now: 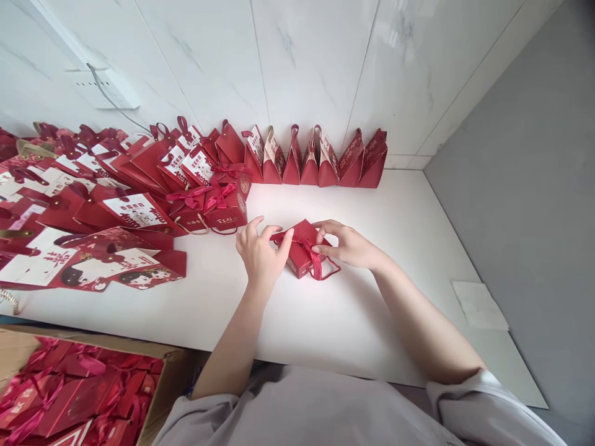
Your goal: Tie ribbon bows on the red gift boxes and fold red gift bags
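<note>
A small red gift box (301,265) sits on the white table, a red cord handle (335,267) looping out at its front right. Across its top runs a red satin ribbon (317,266), gathered in the middle with a tail hanging over the front. My left hand (263,251), at the box's left, has thumb and index finger closed around one side of the ribbon; its other fingers are raised. From the right, my right hand (346,244) pinches the ribbon near its middle between thumb and index finger. Part of the box's right side is hidden behind that hand.
Red boxes with ribbon bows (225,214) stand left of my hands. Many red and white gift bags (134,210) crowd the left; a row of folded bags (292,164) lines the wall. A carton (170,365) of red boxes is at lower left, white paper (478,303) at right.
</note>
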Motion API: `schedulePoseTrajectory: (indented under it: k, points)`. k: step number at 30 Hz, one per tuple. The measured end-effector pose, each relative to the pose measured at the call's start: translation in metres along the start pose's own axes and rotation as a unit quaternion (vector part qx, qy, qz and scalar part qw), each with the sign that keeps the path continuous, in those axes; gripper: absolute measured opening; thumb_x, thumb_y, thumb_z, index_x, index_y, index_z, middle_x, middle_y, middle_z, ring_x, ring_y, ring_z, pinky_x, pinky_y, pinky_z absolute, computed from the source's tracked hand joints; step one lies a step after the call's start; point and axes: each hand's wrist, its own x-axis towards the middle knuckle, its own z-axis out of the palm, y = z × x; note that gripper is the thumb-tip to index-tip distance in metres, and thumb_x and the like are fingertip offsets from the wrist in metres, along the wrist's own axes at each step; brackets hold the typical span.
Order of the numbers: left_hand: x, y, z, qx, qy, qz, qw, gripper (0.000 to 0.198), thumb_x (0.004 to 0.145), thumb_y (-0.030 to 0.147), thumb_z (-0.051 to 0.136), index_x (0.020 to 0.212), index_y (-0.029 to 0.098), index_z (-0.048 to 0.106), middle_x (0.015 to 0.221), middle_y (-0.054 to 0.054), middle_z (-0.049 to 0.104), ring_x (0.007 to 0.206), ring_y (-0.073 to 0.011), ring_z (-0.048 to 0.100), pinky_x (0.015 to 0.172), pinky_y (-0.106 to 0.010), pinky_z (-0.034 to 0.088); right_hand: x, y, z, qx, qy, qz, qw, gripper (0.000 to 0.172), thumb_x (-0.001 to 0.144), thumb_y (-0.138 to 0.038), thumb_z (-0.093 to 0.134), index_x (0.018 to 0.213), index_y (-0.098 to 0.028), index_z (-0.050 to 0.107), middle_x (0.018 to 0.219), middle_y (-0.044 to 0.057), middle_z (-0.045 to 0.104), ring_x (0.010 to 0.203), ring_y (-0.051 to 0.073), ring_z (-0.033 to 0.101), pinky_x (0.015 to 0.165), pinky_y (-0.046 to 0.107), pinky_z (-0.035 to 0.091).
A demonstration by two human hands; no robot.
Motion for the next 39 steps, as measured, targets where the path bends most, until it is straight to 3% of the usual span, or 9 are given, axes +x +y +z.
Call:
schedulePoseTrajectory:
  k: [6,9,13,17,22,25,29,34,39]
  points:
    - [0.005,-0.018,0.001,-0.033,-0.115,-0.115,0.986,0.052,0.08,0.07,0.053,0.086,0.021,0.068,0.107,-0.014,0.069,0.109,-0.0369,0.058,0.104,-0.063,0.027,-0.001,-0.002,-0.004,-0.001,-0.005,0.001,1.0,0.009,0.085,-0.032,0.064,0.084,-0.023,0.06,0.128,0.005,0.059,0.12,0.024,0.055,0.105,0.043,0.038]
    - [0.013,-0.032,-0.006,-0.104,-0.195,-0.178,0.959,0.058,0.084,0.072,0.041,0.064,0.02,0.06,0.077,-0.008,0.068,0.081,-0.0266,0.062,0.082,-0.044,0.044,-0.001,-0.001,-0.004,-0.01,0.0,0.007,1.0,0.008,0.087,-0.029,0.061,0.081,-0.023,0.062,0.13,0.006,0.058,0.125,0.025,0.053,0.107,0.043,0.035]
    - [0.023,-0.045,-0.016,-0.26,-0.284,-0.228,0.895,0.045,0.083,0.061,0.053,0.066,0.02,0.058,0.059,0.0,0.058,0.058,-0.0146,0.053,0.055,-0.026,0.036,-0.001,0.0,-0.004,-0.006,0.01,0.014,1.0,0.007,0.088,-0.027,0.059,0.083,-0.024,0.062,0.129,0.005,0.06,0.125,0.024,0.053,0.106,0.043,0.035]
    - [0.036,-0.041,-0.022,-0.273,-0.224,-0.191,0.916,0.028,0.075,0.046,0.069,0.083,0.019,0.068,0.068,-0.002,0.065,0.066,-0.0152,0.059,0.057,-0.025,0.041,-0.001,0.0,-0.004,0.001,0.006,0.011,1.0,0.009,0.088,-0.028,0.058,0.081,-0.023,0.061,0.125,0.005,0.061,0.122,0.024,0.055,0.104,0.042,0.037]
    - [0.042,-0.009,-0.034,-0.265,-0.127,-0.005,0.956,0.018,0.085,0.037,0.061,0.088,0.02,0.068,0.099,-0.005,0.073,0.096,-0.0193,0.066,0.083,-0.03,0.05,0.0,0.0,-0.003,-0.002,0.006,0.01,1.0,0.009,0.088,-0.029,0.058,0.081,-0.023,0.061,0.123,0.005,0.062,0.12,0.024,0.056,0.103,0.042,0.038]
    - [0.03,0.007,-0.048,-0.302,-0.232,0.063,0.923,0.017,0.087,0.036,0.06,0.088,0.02,0.068,0.108,-0.007,0.072,0.1,-0.021,0.066,0.084,-0.032,0.051,0.0,-0.001,-0.004,-0.005,0.011,0.011,1.0,0.01,0.088,-0.029,0.058,0.081,-0.023,0.062,0.123,0.006,0.063,0.121,0.024,0.055,0.104,0.042,0.037]
    - [0.005,0.006,-0.06,-0.285,-0.421,0.058,0.859,0.021,0.084,0.041,0.063,0.085,0.021,0.072,0.091,-0.006,0.074,0.085,-0.0213,0.067,0.076,-0.034,0.053,0.001,0.002,-0.004,0.003,0.018,0.023,1.0,0.013,0.089,-0.034,0.057,0.083,-0.023,0.062,0.125,0.007,0.063,0.125,0.025,0.053,0.105,0.043,0.037]
    - [-0.013,-0.009,-0.056,-0.275,-0.489,-0.002,0.828,0.021,0.081,0.042,0.066,0.084,0.023,0.075,0.088,-0.005,0.074,0.082,-0.0206,0.067,0.071,-0.032,0.053,0.003,0.009,-0.001,0.02,0.033,0.029,0.999,0.017,0.091,-0.039,0.055,0.089,-0.022,0.061,0.129,0.008,0.061,0.122,0.024,0.056,0.104,0.045,0.038]
    - [-0.007,-0.02,-0.058,-0.26,-0.594,-0.067,0.758,0.033,0.086,0.051,0.056,0.091,0.023,0.074,0.092,-0.006,0.075,0.063,-0.0162,0.066,0.054,-0.027,0.046,0.004,0.004,0.001,0.08,0.055,0.04,0.994,0.022,0.093,-0.043,0.054,0.09,-0.022,0.058,0.126,0.008,0.062,0.11,0.022,0.062,0.101,0.043,0.042]
